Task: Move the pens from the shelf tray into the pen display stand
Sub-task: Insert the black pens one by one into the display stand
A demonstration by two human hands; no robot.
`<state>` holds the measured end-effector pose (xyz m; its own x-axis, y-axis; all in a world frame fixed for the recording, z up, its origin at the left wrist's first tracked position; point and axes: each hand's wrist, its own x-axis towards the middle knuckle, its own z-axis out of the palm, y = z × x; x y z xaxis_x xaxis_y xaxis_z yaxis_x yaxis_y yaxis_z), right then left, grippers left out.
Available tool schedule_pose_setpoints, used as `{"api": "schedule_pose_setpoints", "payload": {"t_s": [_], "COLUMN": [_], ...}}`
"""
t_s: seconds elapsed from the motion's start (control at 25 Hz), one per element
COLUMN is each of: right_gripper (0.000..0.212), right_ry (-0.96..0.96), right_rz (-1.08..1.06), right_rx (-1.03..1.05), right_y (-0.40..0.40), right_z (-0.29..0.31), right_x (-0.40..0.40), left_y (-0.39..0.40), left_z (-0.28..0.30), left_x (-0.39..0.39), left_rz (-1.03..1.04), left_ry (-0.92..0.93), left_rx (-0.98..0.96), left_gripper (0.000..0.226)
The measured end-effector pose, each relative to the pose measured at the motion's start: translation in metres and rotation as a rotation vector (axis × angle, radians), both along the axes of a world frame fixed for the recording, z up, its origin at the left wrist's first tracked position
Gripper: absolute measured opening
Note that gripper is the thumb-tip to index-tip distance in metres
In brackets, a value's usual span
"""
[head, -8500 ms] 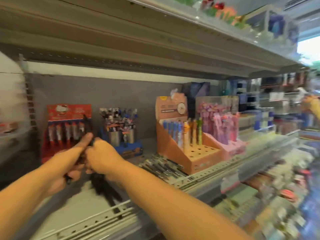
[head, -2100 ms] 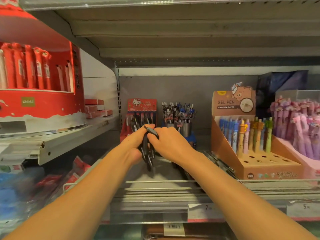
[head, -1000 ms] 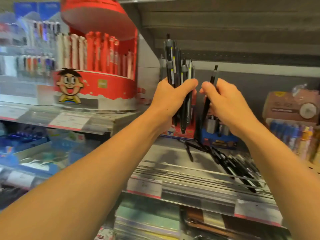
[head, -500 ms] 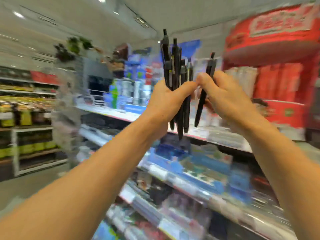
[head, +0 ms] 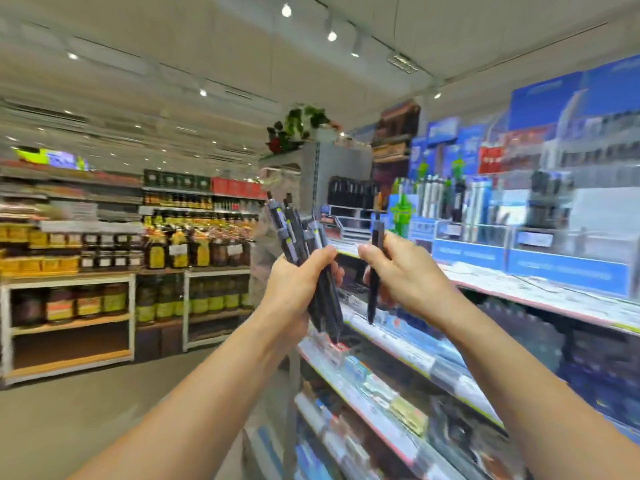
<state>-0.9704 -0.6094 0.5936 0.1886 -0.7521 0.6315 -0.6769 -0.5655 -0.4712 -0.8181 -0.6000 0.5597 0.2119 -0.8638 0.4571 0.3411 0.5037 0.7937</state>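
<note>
Pen bundle point(head: 300, 237) in left hand point(head: 294, 289) (labels blurred, unreadable)

Dark plastic pens point(head: 304, 244) are showing a smooth, slightly glossy finish; jars point(head: 104, 261) are sitting on pale wooden shelving point(head: 69, 322).

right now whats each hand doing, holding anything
Left hand: closed around a bundle of dark pens.
Right hand: closed on a single dark pen, held upright.

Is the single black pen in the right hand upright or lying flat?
Upright: the single black pen stands near vertical in the right hand, clicker end above the fingers, tip pointing down.
</note>
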Motion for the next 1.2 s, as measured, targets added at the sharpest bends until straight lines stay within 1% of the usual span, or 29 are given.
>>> {"api": "schedule_pose_setpoints", "payload": {"t_s": [0.12,0.24,0.36,0.44,0.52,0.6,0.76,0.84,0.92,0.96,1.08,1.2], "right_gripper": [0.018,0.018,0.024,0.023,0.024,0.021,0.013,0.02,0.031,0.033,0.02,0.011], "right_ry": [-0.028,-0.09,-0.113,-0.088,-0.02,0.004,-0.033,-0.049,-0.079,-0.084,-0.069,-0.08], "right_rz": [0.064,0.101,0.055,0.008,-0.08,-0.137,-0.235,-0.306,-0.388,-0.433,-0.587,-0.664], "right_rx": [0.025,0.041,0.062,0.044,-0.013,-0.032,-0.062,-0.108,-0.153,-0.17,-0.188,-0.195], "right_y": [-0.069,-0.147,-0.223,-0.269,-0.306,-0.34,-0.401,-0.428,-0.452,-0.464,-0.496,-0.516], "right_z": [0.004,0.022,0.054,0.076,0.096,0.114,0.144,0.156,0.164,0.167,0.174,0.174], "right_x": [0.032,0.054,0.068,0.076,0.081,0.084,0.077,0.073,0.069,0.066,0.059,0.051], "left_y": [-0.066,-0.145,-0.228,-0.28,-0.327,-0.368,-0.451,-0.49,-0.525,-0.542,-0.583,-0.607], "left_z": [0.002,0.016,0.042,0.057,0.07,0.08,0.099,0.107,0.114,0.118,0.134,0.146], "left_x": [0.031,0.053,0.067,0.074,0.078,0.081,0.077,0.075,0.076,0.078,0.082,0.082], "left_rz": [0.019,0.038,0.056,0.051,0.037,-0.013,-0.159,-0.234,-0.302,-0.343,-0.468,-0.577], "left_ry": [-0.03,-0.124,-0.214,-0.213,-0.201,-0.172,-0.092,-0.111,-0.17,-0.192,-0.241,-0.286], "left_rx": [0.001,-0.019,-0.07,-0.092,-0.093,-0.103,-0.134,-0.174,-0.231,-0.26,-0.309,-0.366], "left_gripper": [0.007,0.012,0.016,0.018,0.019,0.018,0.011,0.008,0.009,0.009,0.01,0.01]}}
